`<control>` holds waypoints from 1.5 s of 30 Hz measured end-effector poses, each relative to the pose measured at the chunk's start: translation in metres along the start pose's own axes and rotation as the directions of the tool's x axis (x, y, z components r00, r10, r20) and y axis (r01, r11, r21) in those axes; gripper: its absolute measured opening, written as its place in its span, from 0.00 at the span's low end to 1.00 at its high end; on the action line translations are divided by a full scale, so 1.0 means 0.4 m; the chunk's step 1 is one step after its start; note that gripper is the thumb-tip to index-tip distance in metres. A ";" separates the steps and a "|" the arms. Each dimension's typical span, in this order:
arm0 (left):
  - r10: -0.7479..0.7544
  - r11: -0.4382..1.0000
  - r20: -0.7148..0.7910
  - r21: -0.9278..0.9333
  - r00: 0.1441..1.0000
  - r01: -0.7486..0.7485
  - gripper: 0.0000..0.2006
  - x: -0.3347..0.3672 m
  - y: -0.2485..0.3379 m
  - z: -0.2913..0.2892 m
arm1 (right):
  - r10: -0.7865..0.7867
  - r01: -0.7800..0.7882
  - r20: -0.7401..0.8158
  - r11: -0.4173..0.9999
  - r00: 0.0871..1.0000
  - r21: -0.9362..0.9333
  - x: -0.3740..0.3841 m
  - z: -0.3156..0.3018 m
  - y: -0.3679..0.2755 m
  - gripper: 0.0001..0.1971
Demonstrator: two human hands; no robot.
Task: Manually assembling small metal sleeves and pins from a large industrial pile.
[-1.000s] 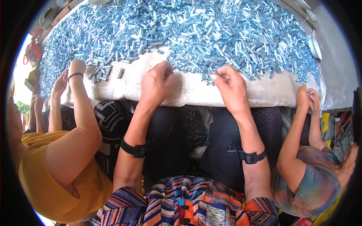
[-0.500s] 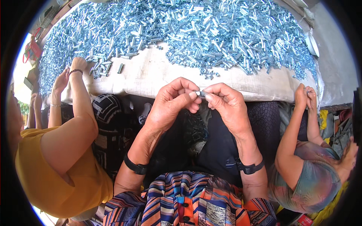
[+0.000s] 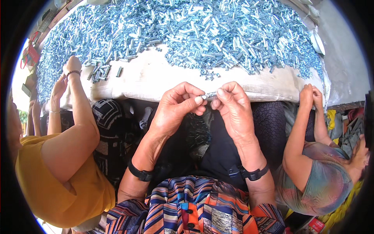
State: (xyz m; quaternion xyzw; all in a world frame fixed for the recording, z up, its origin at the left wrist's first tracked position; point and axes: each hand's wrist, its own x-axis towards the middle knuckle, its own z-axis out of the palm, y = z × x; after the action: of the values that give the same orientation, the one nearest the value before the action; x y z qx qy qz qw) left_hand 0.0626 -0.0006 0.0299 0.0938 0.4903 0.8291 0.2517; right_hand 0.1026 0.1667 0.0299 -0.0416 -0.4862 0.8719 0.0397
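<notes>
Above my lap, just off the table's near edge, my two hands meet over a small silver metal piece, perhaps a bolt or sleeve [image 3: 210, 95]. Thumb and forefinger of my left hand [image 3: 180, 104] are pinched on its left end. From the other side, my right hand [image 3: 235, 105] has its thumb and curled fingers closed on the right end. Fingers cover most of the piece, so its exact kind is unclear. Beyond my hands, a large heap of shiny metal sleeves and small fittings [image 3: 230, 39] lies on a pale woven cloth [image 3: 150, 76].
At my left, a person in a mustard top [image 3: 66, 171] reaches to the heap's edge. Close on my right sits another person in a patterned top [image 3: 317, 175], hands together by the table edge. More metal pieces [image 3: 198, 132] lie low between my knees.
My right hand has turned, its thumb lifting upright and its fingers curling beneath. My left hand keeps its pinch on the piece.
</notes>
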 end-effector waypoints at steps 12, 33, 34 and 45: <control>0.159 0.943 0.020 0.292 0.987 -0.158 0.04 -0.012 0.002 -0.001 | 0.200 -0.216 0.083 0.935 0.976 0.283 -0.008 -0.004 0.019 0.05; 0.311 0.740 -0.009 0.629 0.950 -0.236 0.03 -0.042 -0.006 0.007 | 0.169 -0.180 0.063 0.934 0.984 0.308 -0.032 0.013 0.044 0.05; 0.310 0.740 -0.008 0.629 0.951 -0.236 0.03 -0.041 -0.010 0.008 | 0.188 -0.207 0.089 0.913 0.978 0.351 -0.031 0.009 0.049 0.05; 0.347 0.794 -0.041 0.544 0.937 -0.271 0.01 -0.044 -0.022 0.019 | 0.149 -0.163 0.069 0.937 0.986 0.310 -0.039 0.013 0.038 0.05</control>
State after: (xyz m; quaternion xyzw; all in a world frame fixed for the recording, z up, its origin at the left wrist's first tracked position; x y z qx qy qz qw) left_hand 0.0836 -0.0004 0.0275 0.1807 0.6940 0.6956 0.0422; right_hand 0.1173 0.1528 0.0202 -0.0536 -0.3370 0.9393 -0.0344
